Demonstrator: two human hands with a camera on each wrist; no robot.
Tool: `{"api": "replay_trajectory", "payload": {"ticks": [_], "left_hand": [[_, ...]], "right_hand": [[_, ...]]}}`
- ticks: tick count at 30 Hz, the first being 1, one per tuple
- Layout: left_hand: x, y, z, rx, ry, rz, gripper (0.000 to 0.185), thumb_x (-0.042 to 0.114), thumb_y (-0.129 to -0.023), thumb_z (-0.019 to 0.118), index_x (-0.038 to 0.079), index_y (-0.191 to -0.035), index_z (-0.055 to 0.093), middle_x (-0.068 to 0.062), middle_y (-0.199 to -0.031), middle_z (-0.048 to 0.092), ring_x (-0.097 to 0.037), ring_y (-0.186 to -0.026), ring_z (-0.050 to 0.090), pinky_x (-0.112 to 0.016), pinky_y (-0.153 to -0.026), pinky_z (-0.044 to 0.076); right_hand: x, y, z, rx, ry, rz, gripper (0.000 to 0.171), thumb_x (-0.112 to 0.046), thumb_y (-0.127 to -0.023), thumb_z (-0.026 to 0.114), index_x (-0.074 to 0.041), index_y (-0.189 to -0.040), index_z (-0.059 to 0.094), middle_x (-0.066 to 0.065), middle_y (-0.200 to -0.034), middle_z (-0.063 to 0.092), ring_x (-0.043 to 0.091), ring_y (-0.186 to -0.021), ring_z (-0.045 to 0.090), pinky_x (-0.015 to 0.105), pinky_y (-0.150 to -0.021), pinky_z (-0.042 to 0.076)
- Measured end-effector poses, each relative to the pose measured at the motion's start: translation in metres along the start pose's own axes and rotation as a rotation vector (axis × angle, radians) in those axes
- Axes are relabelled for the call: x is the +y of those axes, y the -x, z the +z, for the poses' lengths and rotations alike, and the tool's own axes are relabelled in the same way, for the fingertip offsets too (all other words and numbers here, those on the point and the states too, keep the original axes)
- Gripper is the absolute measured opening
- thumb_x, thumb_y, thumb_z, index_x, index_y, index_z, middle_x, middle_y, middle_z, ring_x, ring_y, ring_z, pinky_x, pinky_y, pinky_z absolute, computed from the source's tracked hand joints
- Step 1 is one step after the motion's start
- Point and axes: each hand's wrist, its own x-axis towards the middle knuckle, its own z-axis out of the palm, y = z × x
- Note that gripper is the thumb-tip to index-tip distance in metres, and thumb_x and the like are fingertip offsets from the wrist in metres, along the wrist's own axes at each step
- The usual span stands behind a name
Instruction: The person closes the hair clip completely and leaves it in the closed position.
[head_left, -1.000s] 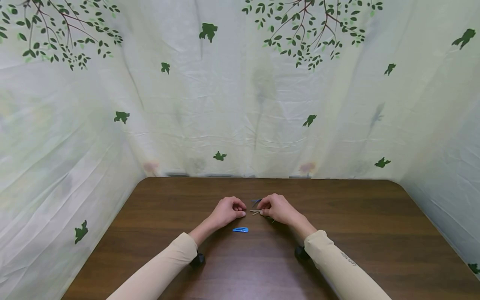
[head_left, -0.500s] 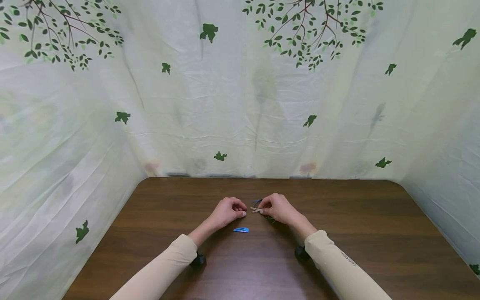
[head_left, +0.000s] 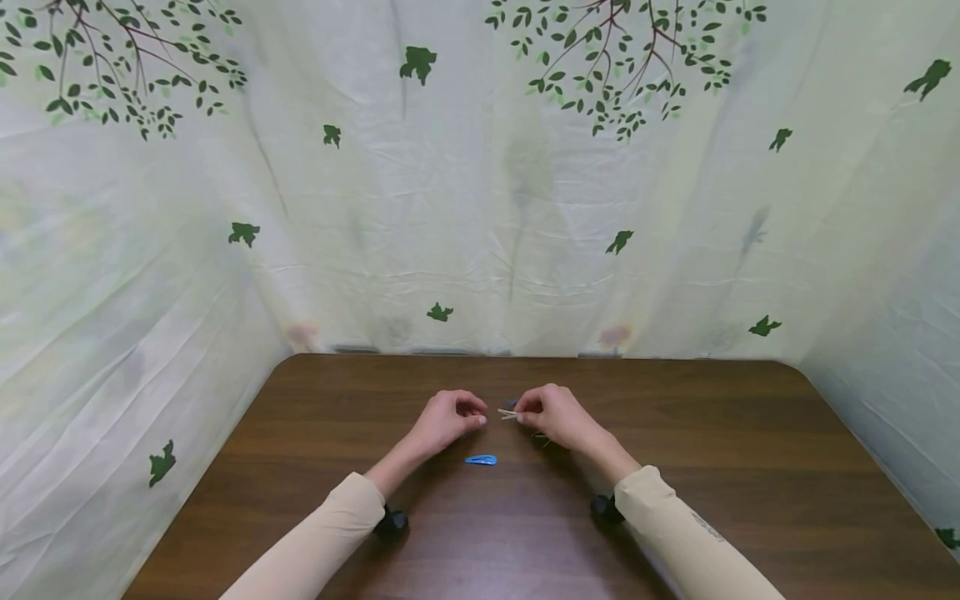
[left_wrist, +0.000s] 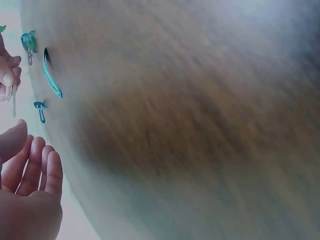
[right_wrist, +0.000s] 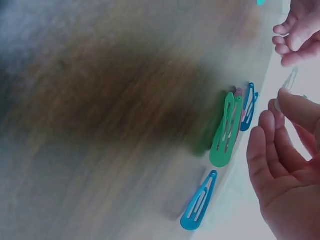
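My right hand point(head_left: 557, 417) pinches a pale snap hair clip point(head_left: 507, 413) between thumb and fingers. Two thin arms of the clip spread toward the left hand. Across a small gap, my left hand point(head_left: 442, 423) has loosely bent fingers, and its thumb stands apart from the fingertips in the left wrist view, with nothing seen between them. Below the right hand, a green snap clip point(right_wrist: 227, 132) lies in a small group with a blue clip point(right_wrist: 248, 107) and a pinkish one, partly hidden. Nearer the body, another blue snap clip point(head_left: 481, 459) lies alone.
The hands are over a brown wooden table point(head_left: 720, 467). Behind and beside it hangs a pale cloth point(head_left: 480, 208) printed with leaves and birds. Each wrist wears a black camera point(head_left: 392, 523).
The right hand has raised the pale clip slightly off the table. My left hand has shifted a little left and away from it. The lone blue clip has stayed put.
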Motion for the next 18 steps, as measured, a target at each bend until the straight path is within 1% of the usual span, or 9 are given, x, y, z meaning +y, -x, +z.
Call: {"api": "replay_trajectory", "payload": {"ticks": [4,9,13,18], "left_hand": [[0.000,0.002,-0.002,0.004,0.012,0.001,0.013,0.005,-0.085,0.075,0.002,-0.097,0.074,0.001,-0.082,0.067,-0.015,-0.075,0.061,-0.027,-0.068,0.051],[0.000,0.004,-0.003,0.009,0.029,0.025,0.015,0.004,-0.085,0.075,0.002,-0.099,0.074,0.000,-0.086,0.067,-0.014,-0.076,0.061,-0.026,-0.069,0.052],[0.004,0.007,-0.003,0.010,0.040,0.055,0.017,0.004,-0.085,0.075,0.001,-0.101,0.073,-0.002,-0.090,0.068,-0.014,-0.078,0.063,-0.027,-0.071,0.053],[0.011,0.012,-0.003,0.013,0.034,0.078,0.018,0.006,-0.086,0.075,0.002,-0.104,0.073,0.002,-0.091,0.068,-0.012,-0.080,0.063,-0.027,-0.074,0.053]], "right_hand": [[-0.003,0.005,-0.001,0.041,-0.019,-0.014,0.005,-0.013,-0.090,0.072,-0.009,-0.091,0.075,-0.008,-0.079,0.067,0.010,-0.072,0.057,0.030,-0.067,0.049],[-0.007,0.015,0.000,0.101,-0.052,-0.022,0.006,-0.012,-0.090,0.073,-0.011,-0.095,0.075,-0.009,-0.087,0.065,0.010,-0.074,0.058,0.028,-0.064,0.051],[-0.011,0.024,0.001,0.158,-0.096,-0.021,0.007,-0.010,-0.089,0.074,-0.012,-0.095,0.076,-0.008,-0.090,0.064,0.011,-0.074,0.058,0.027,-0.061,0.051],[-0.018,0.035,0.001,0.217,-0.152,-0.029,0.008,-0.010,-0.088,0.075,-0.013,-0.095,0.077,-0.010,-0.089,0.064,0.011,-0.074,0.058,0.027,-0.060,0.051]]}}
